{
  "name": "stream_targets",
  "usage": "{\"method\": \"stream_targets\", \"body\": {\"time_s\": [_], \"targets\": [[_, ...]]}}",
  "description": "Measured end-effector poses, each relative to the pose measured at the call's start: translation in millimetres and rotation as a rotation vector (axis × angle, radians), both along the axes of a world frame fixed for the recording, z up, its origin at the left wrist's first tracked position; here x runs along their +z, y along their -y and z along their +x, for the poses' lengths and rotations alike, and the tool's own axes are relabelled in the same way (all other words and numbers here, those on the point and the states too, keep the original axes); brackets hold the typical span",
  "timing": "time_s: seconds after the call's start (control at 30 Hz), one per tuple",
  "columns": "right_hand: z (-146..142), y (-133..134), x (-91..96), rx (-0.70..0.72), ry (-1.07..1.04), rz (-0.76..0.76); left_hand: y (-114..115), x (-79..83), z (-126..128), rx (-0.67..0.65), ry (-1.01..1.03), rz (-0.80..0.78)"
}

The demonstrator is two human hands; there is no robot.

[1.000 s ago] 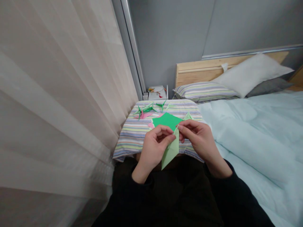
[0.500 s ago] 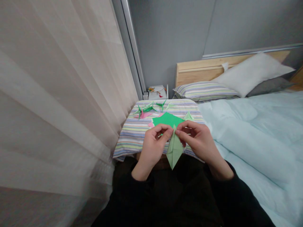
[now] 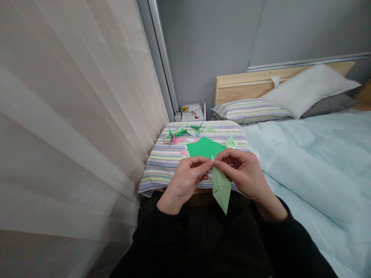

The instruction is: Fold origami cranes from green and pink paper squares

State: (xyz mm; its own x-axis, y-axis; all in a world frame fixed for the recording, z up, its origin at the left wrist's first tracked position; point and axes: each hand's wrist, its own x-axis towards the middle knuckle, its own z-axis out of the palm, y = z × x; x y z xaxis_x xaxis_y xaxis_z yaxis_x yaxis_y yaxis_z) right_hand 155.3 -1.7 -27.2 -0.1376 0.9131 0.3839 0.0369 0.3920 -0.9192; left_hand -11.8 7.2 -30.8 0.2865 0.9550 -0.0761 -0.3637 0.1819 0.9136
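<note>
A light green folded origami paper (image 3: 222, 190) hangs in front of me, long and kite-shaped, its lower point tilted to the right. My left hand (image 3: 189, 175) pinches it near the upper tip between thumb and forefinger. Close against those fingertips, my right hand (image 3: 242, 170) pinches the same narrow end from the other side. Just beyond my fingers lies dark green paper (image 3: 205, 147) on the striped cloth (image 3: 158, 164). A small light green folded piece (image 3: 231, 142) rests to its right.
Folded green cranes (image 3: 180, 133) and a pink folded piece (image 3: 174, 140) stand at the table's back left. A pale curtain (image 3: 116, 96) hangs on the left. On the right is a bed with a light blue quilt (image 3: 307, 154). Behind stands a white side table (image 3: 191, 115).
The folded paper's lower point has swung to the right. My left hand has turned a little, and its fingertips now meet those of my right hand at the tip.
</note>
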Motion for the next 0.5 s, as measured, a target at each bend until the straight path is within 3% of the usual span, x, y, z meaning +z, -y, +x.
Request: {"method": "stream_targets", "body": {"time_s": [0.5], "targets": [[-1.4,4.9,4.1,0.059,-0.134,-0.188,4.3,3.8,-0.7,-0.014,-0.040,0.099]]}}
